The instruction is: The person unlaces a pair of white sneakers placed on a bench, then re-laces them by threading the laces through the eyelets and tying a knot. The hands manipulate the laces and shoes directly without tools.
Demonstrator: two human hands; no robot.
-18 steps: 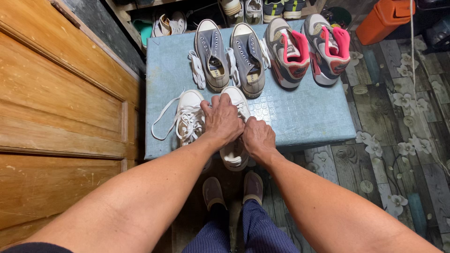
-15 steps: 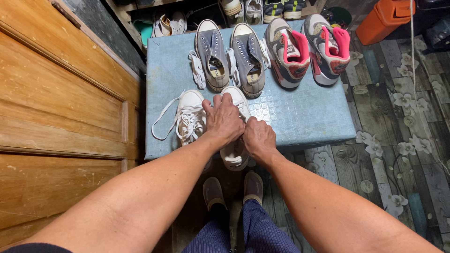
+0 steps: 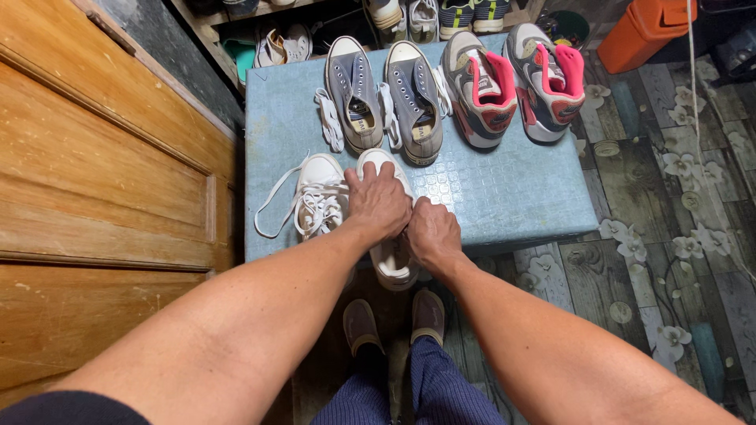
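- Since the earlier frame our view has tipped a little, so the table and shoes sit slightly higher; our hands have barely shifted on the shoe.
- Our left hand [image 3: 379, 201] lies palm-down over the white sneaker [image 3: 387, 253], fingers spread across its laced top, pressing or gripping it — we cannot tell whether a lace is pinched underneath.
- Our right hand [image 3: 432, 234] is closed in against the sneaker's side, just right of the left hand and touching it; what the fingers hold is hidden.
- The sneaker lies beneath both hands, its heel poking out past the near edge of the blue table [image 3: 512, 197].
- Just left of the left hand sits the second white sneaker [image 3: 318, 193], its laces loose and trailing outward — so, as we judge it, that one is not yet tied, and the one under our hands is mid-work.
- Beyond our hands stand a grey sneaker pair [image 3: 386, 94] with laces out, loose white laces [image 3: 329, 118] beside them, and a pink-and-grey trainer pair [image 3: 512, 79] further right, all untouched.
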